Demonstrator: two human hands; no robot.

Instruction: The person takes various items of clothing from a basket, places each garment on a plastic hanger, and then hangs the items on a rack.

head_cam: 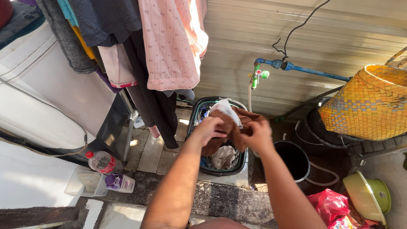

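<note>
My left hand (208, 128) and my right hand (258, 135) both grip a brown garment with a white patch (234, 118), held bunched above a dark laundry basket (196, 114). The basket stands on the tiled floor and holds more crumpled clothes (223, 156). Both forearms reach forward from the bottom of the view.
Clothes, among them a pink shirt (171, 42), hang at upper left. A black bucket (294, 159) stands right of the basket, a yellow woven basket (371, 104) and green bowls (369, 196) farther right. A blue pipe with a green tap (258, 75) runs along the wall. Bottles (101, 162) stand at lower left.
</note>
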